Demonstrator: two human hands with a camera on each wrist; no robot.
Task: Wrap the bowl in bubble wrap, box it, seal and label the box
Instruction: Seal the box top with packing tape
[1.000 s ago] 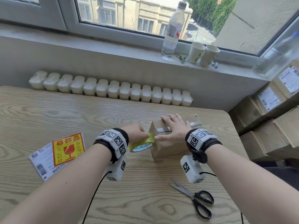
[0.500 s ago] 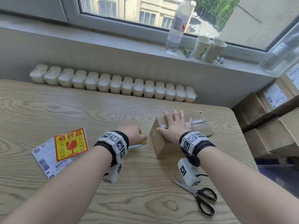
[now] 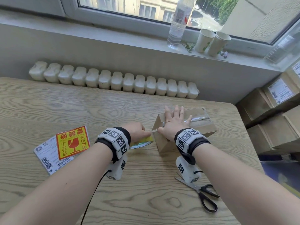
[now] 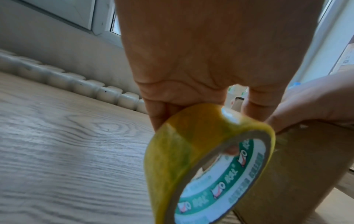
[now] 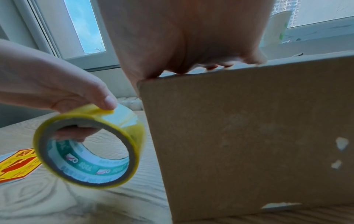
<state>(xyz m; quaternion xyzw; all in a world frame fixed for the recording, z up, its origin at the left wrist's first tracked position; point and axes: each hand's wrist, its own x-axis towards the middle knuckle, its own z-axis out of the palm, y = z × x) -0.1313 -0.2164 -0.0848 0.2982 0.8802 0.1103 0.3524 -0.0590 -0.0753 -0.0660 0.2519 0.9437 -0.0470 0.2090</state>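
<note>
A closed brown cardboard box (image 3: 199,127) stands on the wooden table (image 3: 81,111), with a strip of clear tape (image 3: 200,118) along its top seam. My right hand (image 3: 174,122) lies flat on the box's top, fingers spread. My left hand (image 3: 137,131) grips a yellow tape roll (image 3: 142,142) just left of the box (image 5: 249,136); the thumb sits on the roll (image 5: 88,148) and fingers pass through its core. A stretch of tape runs from the roll (image 4: 208,163) to the box's left edge. The bowl is hidden.
A red-and-yellow fragile sticker (image 3: 73,142) lies on a white shipping label (image 3: 48,157) at the left. Black-handled scissors (image 3: 203,194) lie near my right forearm. A bottle (image 3: 177,21) and paper cups (image 3: 212,42) stand on the sill. Stacked boxes (image 3: 276,120) are at the right.
The left hand has drawn the tape roll down and left off the box's edge. The right hand slid further onto the top and flattened with spread fingers.
</note>
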